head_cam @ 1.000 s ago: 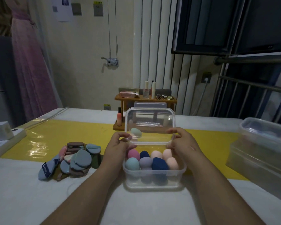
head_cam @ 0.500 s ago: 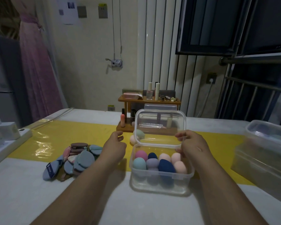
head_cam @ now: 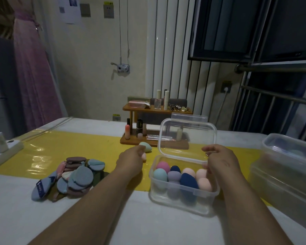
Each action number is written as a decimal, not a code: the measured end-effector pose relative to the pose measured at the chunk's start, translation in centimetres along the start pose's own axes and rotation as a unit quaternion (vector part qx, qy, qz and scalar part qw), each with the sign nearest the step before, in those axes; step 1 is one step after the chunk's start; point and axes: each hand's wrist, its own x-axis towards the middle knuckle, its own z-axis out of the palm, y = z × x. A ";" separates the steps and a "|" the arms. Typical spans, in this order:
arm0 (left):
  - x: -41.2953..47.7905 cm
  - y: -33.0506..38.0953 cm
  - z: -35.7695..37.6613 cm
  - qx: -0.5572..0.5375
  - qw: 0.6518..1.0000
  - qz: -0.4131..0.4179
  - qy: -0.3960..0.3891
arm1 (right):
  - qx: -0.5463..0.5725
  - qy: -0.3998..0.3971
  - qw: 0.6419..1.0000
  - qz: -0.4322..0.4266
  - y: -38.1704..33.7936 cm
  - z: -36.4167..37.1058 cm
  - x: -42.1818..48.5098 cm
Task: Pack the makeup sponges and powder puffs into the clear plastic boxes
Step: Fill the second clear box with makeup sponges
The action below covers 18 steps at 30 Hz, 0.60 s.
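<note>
Though the light is dim on my feed, I can make out the clear plastic box point(head_cam: 184, 202) standing on the table point(head_cam: 148, 227), straddling the near edge of the yellow strip point(head_cam: 64, 147), its hinged lid point(head_cam: 187, 137) raised upright at the back. Inside it I count eight makeup sponges point(head_cam: 187, 181) packed close in two rows: pink, teal, lilac, two navy and three peach. The left hand point(head_cam: 131, 159) is over the yellow strip just left of the box, fingers curled over a pale pink sponge point(head_cam: 144, 157) of which only one end shows; a teal sponge point(head_cam: 146, 146) lies loose just beyond its knuckles. The right hand point(head_cam: 221, 161) is at the box's back right corner, fingers bent near the lid's lower edge, thumb by the rim; I cannot tell whether it actually grips anything. The powder puffs point(head_cam: 74, 175) lie heaped well left of the box, unpacked. A wooden shelf point(head_cam: 148, 110) of cosmetics stands behind, and stacked clear containers point(head_cam: 288, 170) sit at the far right.
</note>
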 end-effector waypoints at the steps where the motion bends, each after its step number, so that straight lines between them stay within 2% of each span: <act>1: 0.0 -0.1 0.2 0.014 1.000 -0.012 0.002 | 0.001 -0.001 1.000 0.001 0.0 0.1 0.0; 6: -0.6 0.2 0.9 0.044 0.996 0.003 0.073 | 0.007 0.005 1.000 0.005 0.0 0.2 0.0; 10: -1.1 0.3 0.4 -0.050 0.989 0.059 0.124 | 0.009 -0.001 1.000 0.007 0.0 0.1 -0.1; 13: -1.2 0.5 -0.6 -0.122 0.970 0.122 0.169 | 0.004 -0.005 1.000 0.007 -0.2 0.1 -0.2; 18: -2.1 2.3 -1.5 -0.226 0.950 0.176 0.127 | 0.005 -0.001 1.000 0.011 -0.2 0.1 -0.3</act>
